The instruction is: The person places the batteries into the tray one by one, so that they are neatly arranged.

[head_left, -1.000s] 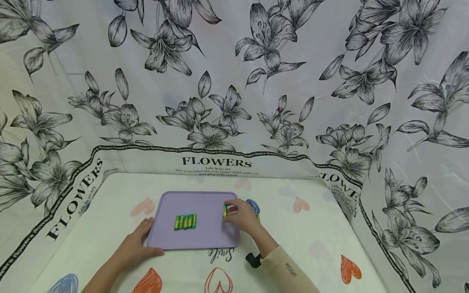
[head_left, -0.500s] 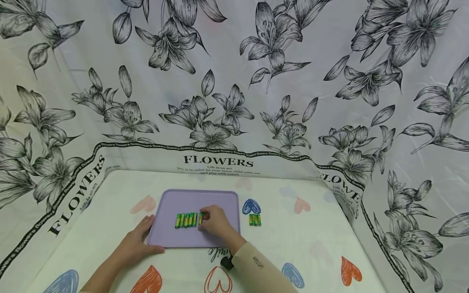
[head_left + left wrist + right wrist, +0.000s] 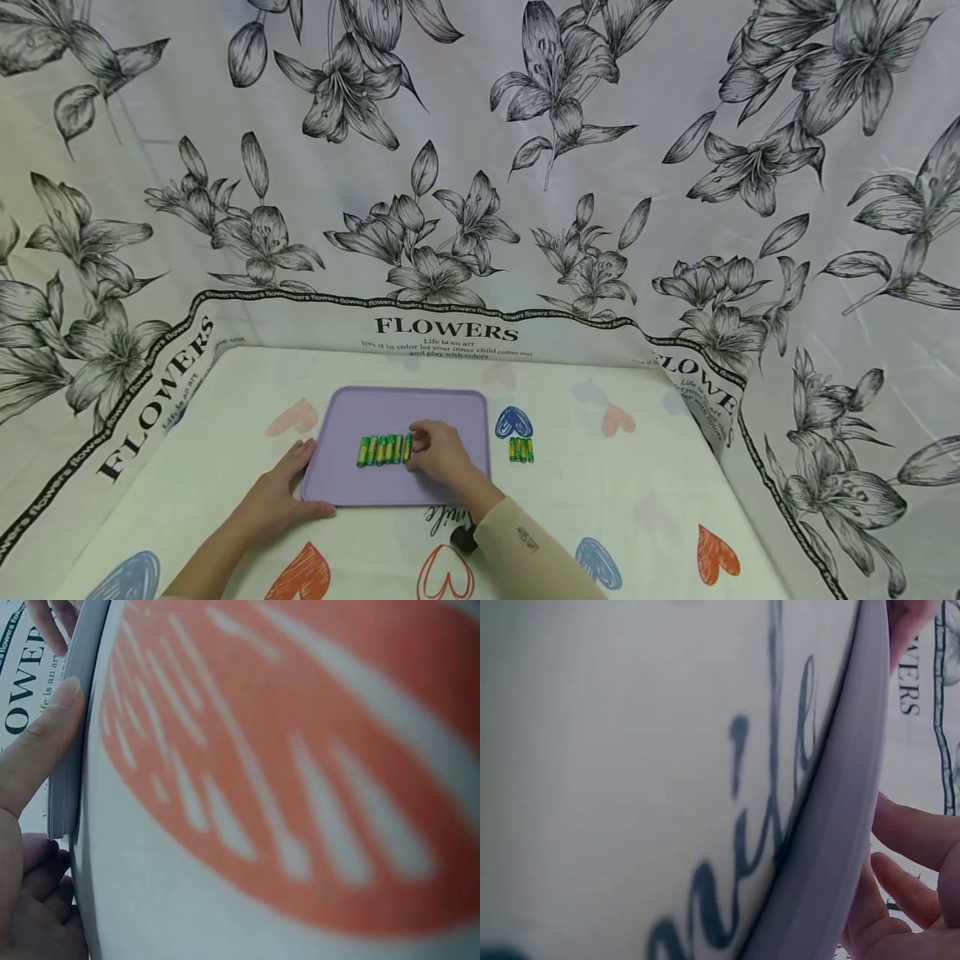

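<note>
A purple tray (image 3: 450,407) lies on the white cloth in the head view. My left hand (image 3: 272,500) holds its near left corner, thumb along the near edge and fingers at the left side. In the left wrist view the thumb (image 3: 56,724) lies against the tray's rim (image 3: 64,787). On the tray, several green-and-yellow batteries (image 3: 379,450) stand side by side in a row. My right hand (image 3: 438,454) pinches one more battery (image 3: 407,448) at the row's right end, partly hidden by the fingers. The right wrist view shows the right hand's fingers (image 3: 911,832) beyond the tray's edge, the battery out of sight.
Three more batteries (image 3: 521,450) lie together on the cloth right of the tray, below a blue printed heart (image 3: 514,422). A flower-printed curtain (image 3: 450,250) hangs behind and around the table. The cloth (image 3: 637,467) carries printed hearts and lettering.
My right hand has carried a battery leftward from the tray's right side to the row's right end, then drawn it closer to the row. The left hand stays at the tray corner.
</note>
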Action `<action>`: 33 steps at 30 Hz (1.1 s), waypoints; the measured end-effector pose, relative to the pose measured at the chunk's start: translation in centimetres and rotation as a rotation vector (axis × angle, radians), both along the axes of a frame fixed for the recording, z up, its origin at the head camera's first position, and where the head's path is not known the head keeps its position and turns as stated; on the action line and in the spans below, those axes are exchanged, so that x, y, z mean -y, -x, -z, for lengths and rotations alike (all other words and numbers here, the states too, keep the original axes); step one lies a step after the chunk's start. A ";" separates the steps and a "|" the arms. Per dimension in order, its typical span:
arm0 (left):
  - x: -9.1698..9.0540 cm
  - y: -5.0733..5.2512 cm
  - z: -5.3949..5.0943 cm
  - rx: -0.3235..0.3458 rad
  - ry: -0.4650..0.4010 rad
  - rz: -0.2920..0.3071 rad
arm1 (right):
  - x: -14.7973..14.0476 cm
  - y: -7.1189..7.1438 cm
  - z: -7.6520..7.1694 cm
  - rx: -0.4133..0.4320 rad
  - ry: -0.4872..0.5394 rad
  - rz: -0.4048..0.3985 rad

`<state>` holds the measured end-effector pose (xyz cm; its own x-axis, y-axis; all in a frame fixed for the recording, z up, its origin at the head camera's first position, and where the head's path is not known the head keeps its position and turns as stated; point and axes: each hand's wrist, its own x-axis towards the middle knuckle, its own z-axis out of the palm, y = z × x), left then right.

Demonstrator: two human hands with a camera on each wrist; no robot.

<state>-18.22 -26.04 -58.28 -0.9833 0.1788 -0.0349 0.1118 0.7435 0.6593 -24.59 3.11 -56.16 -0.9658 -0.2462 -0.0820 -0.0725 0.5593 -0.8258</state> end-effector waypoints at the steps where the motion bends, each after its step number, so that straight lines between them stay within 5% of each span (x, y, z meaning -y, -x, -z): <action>1: 0.0 0.1 0.0 0.003 -0.001 0.000 | 0.0 0.0 0.0 0.001 0.000 0.001; 10: 0.1 0.4 -0.3 0.003 0.008 0.005 | -2.7 0.0 -1.1 -0.059 0.038 0.060; 20: 0.2 0.3 -0.2 0.018 0.014 0.011 | -12.7 -0.8 -1.9 -0.091 -0.056 0.171; 26: 0.0 0.2 0.0 -0.005 0.007 0.010 | -17.6 -1.1 -1.1 0.002 -0.181 0.202; 33: 0.1 0.1 0.1 0.002 0.016 0.005 | -19.0 -1.1 -0.2 0.044 -0.246 0.182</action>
<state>-18.35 -26.18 -58.42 -0.9823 0.1832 -0.0401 0.1141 0.7533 0.6477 -23.49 22.07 -55.93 -0.9864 -0.0372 -0.1602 0.0799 0.7431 -0.6644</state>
